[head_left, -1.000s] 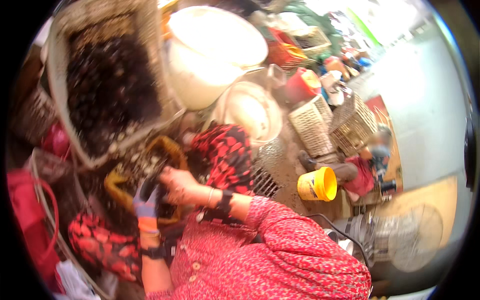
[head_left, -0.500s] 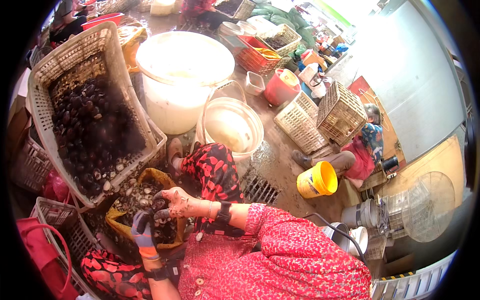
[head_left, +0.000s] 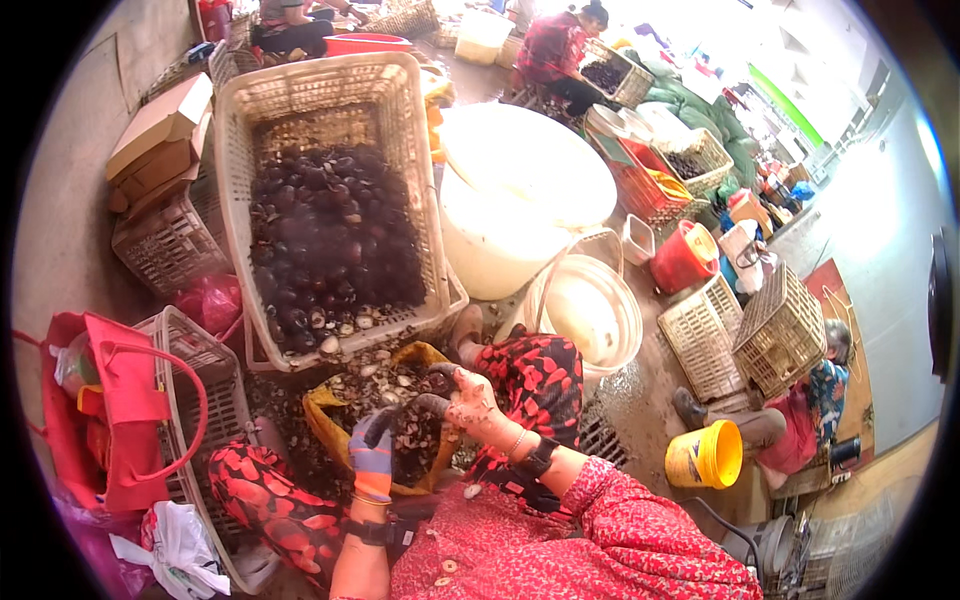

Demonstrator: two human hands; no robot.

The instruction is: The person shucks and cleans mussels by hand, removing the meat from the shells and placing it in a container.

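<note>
1. Nearest, the left hand (head_left: 372, 455), in a blue-grey and orange glove with dark fingertips, is partly curled over the near left side of the yellow sack (head_left: 324, 428). Whether it has hold of anything cannot be told.
2. The right hand (head_left: 475, 405), smeared with dirt and wearing dark coverings on its fingertips, is partly open, its thumb and forefinger spread apart. It reaches in above the sack's right side; no grasped piece can be made out, and the pictures do not settle whether something small sits at its fingertips.
3. Between the wearer's knees, the sack's folded rim stands open around shells (head_left: 390, 383): cream, grey and brownish pieces, wet and gritty, loosely heaped with darker bits among them.
4. Just beyond the sack, a pale slatted crate (head_left: 436, 240) holds dark shellfish (head_left: 340, 240), rounded, near-black and glossy, packed thickly in its middle. Paler shells lie along the crate's near edge, and brownish grit coats its far end.
5. To the left stands a red bag (head_left: 130, 400); right of the crate are a large white tub (head_left: 500, 245) and a lower white bucket (head_left: 632, 325).
6. Farther right, a yellow bucket (head_left: 690, 458) stands near a seated person (head_left: 828, 375).
7. Farthest off, another person in a red checked top (head_left: 553, 48) bends beside a crate of dark pieces (head_left: 607, 75).
</note>
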